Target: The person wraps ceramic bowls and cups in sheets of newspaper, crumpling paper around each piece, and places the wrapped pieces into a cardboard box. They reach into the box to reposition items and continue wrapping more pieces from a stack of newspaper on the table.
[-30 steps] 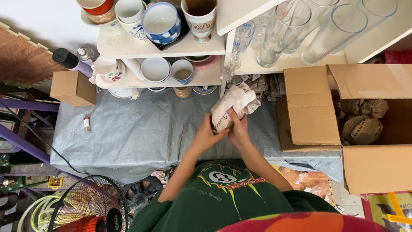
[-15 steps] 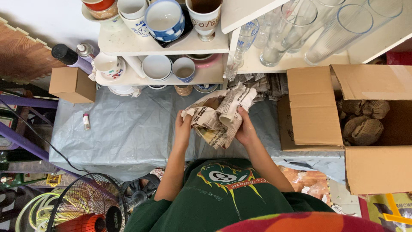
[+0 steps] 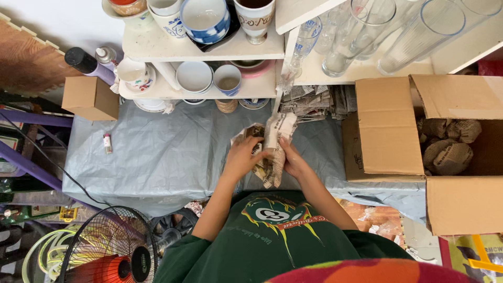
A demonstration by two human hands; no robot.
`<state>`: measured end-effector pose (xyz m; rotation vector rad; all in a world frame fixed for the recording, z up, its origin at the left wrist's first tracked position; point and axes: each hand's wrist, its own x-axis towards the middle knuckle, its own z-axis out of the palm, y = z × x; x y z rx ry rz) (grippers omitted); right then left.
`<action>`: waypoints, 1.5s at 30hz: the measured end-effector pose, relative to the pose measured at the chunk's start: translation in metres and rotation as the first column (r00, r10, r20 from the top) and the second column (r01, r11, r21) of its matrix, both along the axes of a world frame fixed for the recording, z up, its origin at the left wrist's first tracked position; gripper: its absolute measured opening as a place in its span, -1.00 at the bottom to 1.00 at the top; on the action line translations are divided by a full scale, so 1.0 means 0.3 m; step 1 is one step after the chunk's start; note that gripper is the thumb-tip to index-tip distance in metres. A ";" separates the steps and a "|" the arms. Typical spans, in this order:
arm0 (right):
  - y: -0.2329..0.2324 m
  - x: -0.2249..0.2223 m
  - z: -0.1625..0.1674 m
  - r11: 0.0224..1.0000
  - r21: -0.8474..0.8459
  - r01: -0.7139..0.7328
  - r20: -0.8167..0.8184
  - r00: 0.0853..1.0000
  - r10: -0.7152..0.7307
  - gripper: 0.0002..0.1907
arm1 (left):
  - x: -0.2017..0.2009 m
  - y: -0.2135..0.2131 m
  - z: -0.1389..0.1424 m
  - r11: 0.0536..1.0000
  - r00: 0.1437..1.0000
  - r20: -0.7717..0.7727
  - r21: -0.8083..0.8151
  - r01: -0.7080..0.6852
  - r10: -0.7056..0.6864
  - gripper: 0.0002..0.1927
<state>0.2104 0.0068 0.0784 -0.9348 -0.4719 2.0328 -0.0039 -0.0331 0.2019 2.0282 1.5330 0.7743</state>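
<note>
Both hands closed on a newspaper bundle, mid-wrap, above the grey sheet.

Left hand [image 3: 242,157] has fingers curled over the near-left side of the newspaper-wrapped bundle [image 3: 271,148]; right hand [image 3: 293,160] cups its right edge, fingers narrow and pressed to the paper. What is inside is hidden. Judgement: to wrap well, keep the paper taut, fold loose corners inward, and support the bundle from beneath so the item cannot slip out. Forearms converge from the body, elbows tucked, wrists bent slightly inward. Beyond the fingertips lies the newspaper stack [image 3: 314,99]; under the hands, the grey plastic sheet [image 3: 157,157]. Right of the right hand stands an open cardboard box [image 3: 390,131] holding wrapped bundles [image 3: 448,149]. Further out, shelves [image 3: 209,50] of cups and bowls.
</note>
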 end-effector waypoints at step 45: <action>0.040 0.029 -0.223 0.946 -0.320 -0.040 0.123 0.989 0.083 -0.65 | -0.272 0.204 -0.681 0.934 0.890 0.285 -0.077 -0.349 0.356 -0.68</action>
